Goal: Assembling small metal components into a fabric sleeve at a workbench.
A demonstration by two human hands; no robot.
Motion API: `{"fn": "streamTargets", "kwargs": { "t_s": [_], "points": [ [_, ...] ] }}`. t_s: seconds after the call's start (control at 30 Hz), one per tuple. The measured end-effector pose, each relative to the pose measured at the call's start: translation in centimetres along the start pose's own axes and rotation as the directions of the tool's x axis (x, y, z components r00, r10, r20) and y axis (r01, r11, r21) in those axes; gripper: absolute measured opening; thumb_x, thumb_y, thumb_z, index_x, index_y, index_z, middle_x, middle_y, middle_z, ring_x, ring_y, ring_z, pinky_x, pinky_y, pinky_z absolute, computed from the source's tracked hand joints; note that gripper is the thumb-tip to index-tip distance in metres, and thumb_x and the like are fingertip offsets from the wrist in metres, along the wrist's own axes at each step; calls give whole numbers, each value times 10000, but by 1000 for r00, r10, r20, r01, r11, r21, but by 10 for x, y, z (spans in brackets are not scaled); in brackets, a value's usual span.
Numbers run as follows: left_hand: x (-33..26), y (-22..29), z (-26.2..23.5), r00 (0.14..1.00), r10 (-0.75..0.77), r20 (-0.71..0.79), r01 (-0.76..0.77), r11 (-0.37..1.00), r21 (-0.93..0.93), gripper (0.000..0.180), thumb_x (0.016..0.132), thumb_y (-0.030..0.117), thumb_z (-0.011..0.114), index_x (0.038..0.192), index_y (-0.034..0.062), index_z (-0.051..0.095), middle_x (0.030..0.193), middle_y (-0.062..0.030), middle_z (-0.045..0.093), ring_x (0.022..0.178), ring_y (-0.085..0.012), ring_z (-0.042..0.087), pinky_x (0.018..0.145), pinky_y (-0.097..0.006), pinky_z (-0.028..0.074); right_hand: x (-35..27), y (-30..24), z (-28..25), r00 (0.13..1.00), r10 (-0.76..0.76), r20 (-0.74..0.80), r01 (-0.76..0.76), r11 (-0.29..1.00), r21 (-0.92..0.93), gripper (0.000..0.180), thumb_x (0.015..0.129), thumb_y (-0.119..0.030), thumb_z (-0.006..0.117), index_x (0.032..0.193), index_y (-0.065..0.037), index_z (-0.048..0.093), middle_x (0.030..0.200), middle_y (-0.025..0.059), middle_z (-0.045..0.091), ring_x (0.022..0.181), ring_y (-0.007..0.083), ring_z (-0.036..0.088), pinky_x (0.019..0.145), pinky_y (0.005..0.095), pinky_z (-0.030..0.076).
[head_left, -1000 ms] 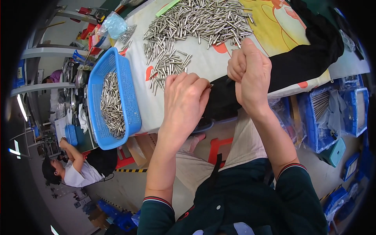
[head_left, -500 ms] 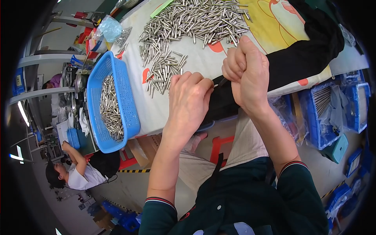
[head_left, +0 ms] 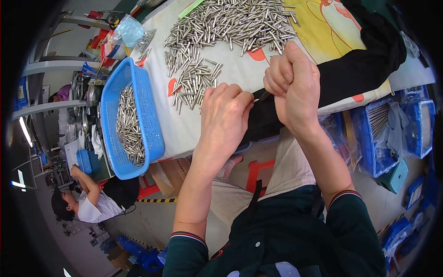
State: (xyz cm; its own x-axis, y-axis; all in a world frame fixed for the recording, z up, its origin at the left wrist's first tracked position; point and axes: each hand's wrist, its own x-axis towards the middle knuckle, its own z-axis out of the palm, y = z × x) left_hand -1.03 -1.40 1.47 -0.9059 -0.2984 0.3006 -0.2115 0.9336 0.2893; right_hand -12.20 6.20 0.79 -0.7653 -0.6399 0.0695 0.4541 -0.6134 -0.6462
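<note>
At the near edge of the desk [head_left: 295, 41], the left hand [head_left: 224, 121] and right hand [head_left: 295, 90] meet. The right grip is clenched in a fist around a thin metal pin [head_left: 261, 97]; the left grip pinches its tip. Loose steel pins [head_left: 230, 23] lie heaped beyond, beside a blue basket [head_left: 147, 111] holding more.

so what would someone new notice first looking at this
First the two hands meeting at the table's near edge: the left hand pinches a thin metal pin toward the closed right hand, over a black cloth. Behind them a big heap of shiny metal pins spreads over the patterned table cover. At the left, a blue plastic basket holds more of these pins.
</note>
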Motion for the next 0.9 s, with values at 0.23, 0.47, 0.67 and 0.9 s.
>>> {"fn": "streamTargets", "kwargs": {
  "t_s": [0.23, 0.47, 0.67, 0.9],
  "points": [
    [1, -1, 3, 1000, -5, -2, 5, 999, -40, 55, 680, 20, 651, 719, 37, 617, 675, -69, 524, 694, -238, 509, 644, -356, 370, 0, 3, 1, 999, -29, 26, 29, 999, -14, 422, 952, -220, 457, 568, -99, 332, 497, -56, 300, 432, 32, 240, 392, 228, 183],
    [3, -2, 1, 1000, -22, 2, 22, 995, -99, 79, 663, -29, 634, 720, 3, 592, 677, -93, 539, 653, -285, 494, 635, -380, 392, -8, 11, 12, 978, -180, 107, 204, 933, -296, 424, 972, -185, 396, 569, -72, 327, 496, -27, 282, 443, 63, 206, 411, 245, 177],
    [1, -7, 5, 1000, 17, -9, -18, 990, -137, 88, 655, -9, 635, 680, 35, 563, 661, -70, 480, 680, -244, 488, 640, -354, 360, -10, 14, 13, 981, -150, 123, 183, 924, -335, 391, 964, -156, 406, 594, -61, 323, 521, -33, 289, 462, 57, 228, 425, 242, 192],
    [3, -2, 4, 999, 24, -23, -25, 999, -32, 82, 660, -5, 643, 705, 31, 585, 674, -75, 523, 670, -256, 505, 660, -359, 375, 9, 0, -3, 997, 76, 11, -75, 996, -43, 433, 934, -222, 429, 541, -117, 282, 476, -47, 288, 427, 51, 238, 413, 250, 200]
  ]
}}
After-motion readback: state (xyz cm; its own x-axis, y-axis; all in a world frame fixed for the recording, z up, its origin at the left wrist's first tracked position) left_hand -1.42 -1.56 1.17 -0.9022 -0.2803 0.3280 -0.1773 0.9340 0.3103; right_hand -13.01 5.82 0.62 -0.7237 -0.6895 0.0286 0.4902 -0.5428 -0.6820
